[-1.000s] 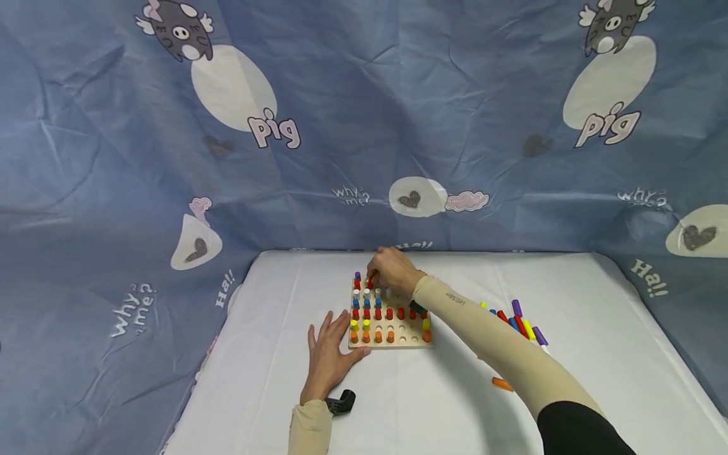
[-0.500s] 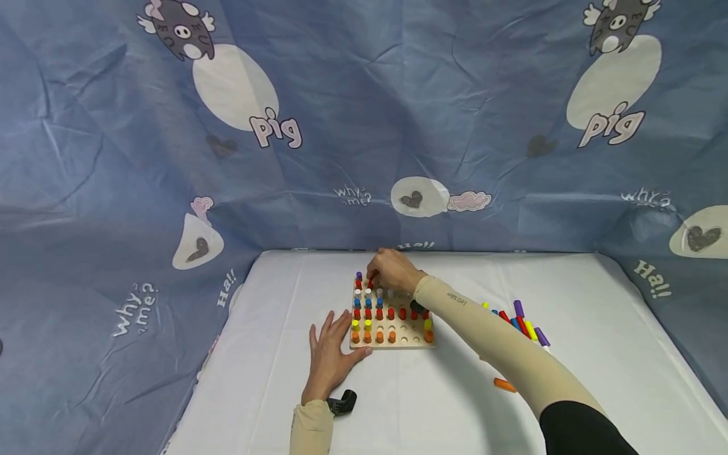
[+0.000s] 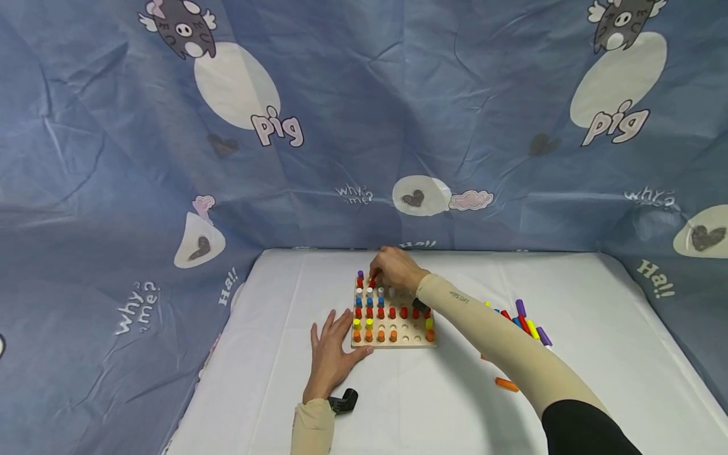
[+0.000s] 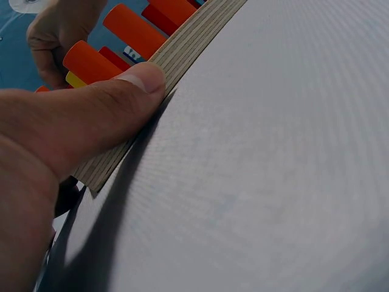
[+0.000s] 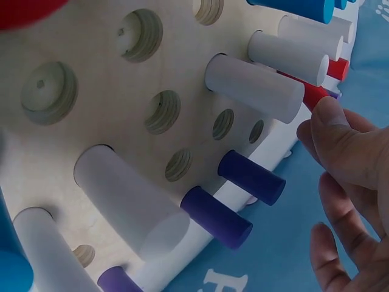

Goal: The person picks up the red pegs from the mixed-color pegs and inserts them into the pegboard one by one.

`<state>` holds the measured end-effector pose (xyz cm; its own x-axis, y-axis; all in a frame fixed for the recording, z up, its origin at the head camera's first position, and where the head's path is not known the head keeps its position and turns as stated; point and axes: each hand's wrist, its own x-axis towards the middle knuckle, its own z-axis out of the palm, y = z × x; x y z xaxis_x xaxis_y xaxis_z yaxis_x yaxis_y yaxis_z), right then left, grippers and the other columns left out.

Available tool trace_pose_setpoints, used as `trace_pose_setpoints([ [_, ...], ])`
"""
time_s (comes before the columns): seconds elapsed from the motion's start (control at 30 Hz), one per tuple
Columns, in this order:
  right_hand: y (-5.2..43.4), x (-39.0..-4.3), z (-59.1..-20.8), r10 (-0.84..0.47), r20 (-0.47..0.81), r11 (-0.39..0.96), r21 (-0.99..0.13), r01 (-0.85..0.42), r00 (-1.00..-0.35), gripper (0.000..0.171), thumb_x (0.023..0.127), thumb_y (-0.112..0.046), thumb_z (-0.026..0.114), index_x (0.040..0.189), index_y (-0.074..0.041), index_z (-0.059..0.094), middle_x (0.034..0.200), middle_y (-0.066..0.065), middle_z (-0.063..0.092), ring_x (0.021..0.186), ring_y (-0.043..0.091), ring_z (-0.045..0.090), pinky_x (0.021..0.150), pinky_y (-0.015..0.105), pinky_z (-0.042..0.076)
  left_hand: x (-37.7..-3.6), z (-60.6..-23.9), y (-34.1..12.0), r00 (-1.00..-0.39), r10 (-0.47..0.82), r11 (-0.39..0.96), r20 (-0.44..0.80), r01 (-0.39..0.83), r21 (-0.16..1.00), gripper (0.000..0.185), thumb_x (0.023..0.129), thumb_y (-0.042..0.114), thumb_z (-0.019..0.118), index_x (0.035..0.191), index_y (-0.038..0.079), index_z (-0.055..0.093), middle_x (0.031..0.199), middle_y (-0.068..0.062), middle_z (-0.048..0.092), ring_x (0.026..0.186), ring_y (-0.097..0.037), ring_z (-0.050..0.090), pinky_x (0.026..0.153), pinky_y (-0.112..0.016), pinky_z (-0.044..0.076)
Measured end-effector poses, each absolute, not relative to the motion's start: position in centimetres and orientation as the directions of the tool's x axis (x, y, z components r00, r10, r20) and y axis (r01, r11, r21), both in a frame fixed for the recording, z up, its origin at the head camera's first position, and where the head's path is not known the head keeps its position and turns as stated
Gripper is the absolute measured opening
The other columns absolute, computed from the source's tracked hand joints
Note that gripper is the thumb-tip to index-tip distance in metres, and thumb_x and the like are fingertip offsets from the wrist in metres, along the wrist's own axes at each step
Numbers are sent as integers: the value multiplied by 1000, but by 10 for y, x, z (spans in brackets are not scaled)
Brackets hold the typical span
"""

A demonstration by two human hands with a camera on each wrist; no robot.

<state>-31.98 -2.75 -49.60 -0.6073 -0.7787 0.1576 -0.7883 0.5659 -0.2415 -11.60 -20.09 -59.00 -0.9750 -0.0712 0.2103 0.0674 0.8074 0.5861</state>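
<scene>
A square wooden pegboard [image 3: 418,342] lies on the white table, studded with red, blue, white, yellow, orange and purple pegs. My right hand [image 3: 378,277] reaches over its far row and pinches a red peg [image 3: 372,282] standing beside a purple peg [image 3: 361,275]. In the right wrist view my fingertips [image 5: 331,115] close on that red peg [image 5: 311,92], behind white pegs [image 5: 255,79] and empty holes. My left hand [image 3: 330,351] lies flat on the cloth. Its thumb [image 4: 103,103] presses the board's plywood edge [image 4: 182,52] near orange pegs [image 4: 91,61].
Several loose pegs [image 3: 523,322] lie in a heap right of the board, and one orange peg [image 3: 506,384] lies nearer me. A small black object [image 3: 344,401] sits by my left wrist. Blue printed cloth [image 3: 114,189] walls the table on three sides.
Hardly anything: my right hand stays at the far row with the red peg, my left hand stays flat, and the view has drifted slightly.
</scene>
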Motion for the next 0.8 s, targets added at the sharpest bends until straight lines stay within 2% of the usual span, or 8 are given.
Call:
trace_pose_setpoints([
  [0.47,-28,-323,-497,-776,137,581,-227,-782,-616,9,89,-12,85,93,-20,86,93,-8,82,91,16,63,84,36,57,-116,-589,-200,-974,-72,808,216,70,585,86,81,51,88,151,7,60,159,-13,56,158,-42,34,125,-77,7],
  [0.8,-33,-322,-498,-796,167,550,-200,-811,-582,9,88,-11,87,93,-18,87,96,-5,83,92,18,66,87,37,58,-115,-590,-201,-971,-68,809,231,82,583,86,82,51,88,151,7,60,158,-13,57,157,-43,35,124,-78,8],
])
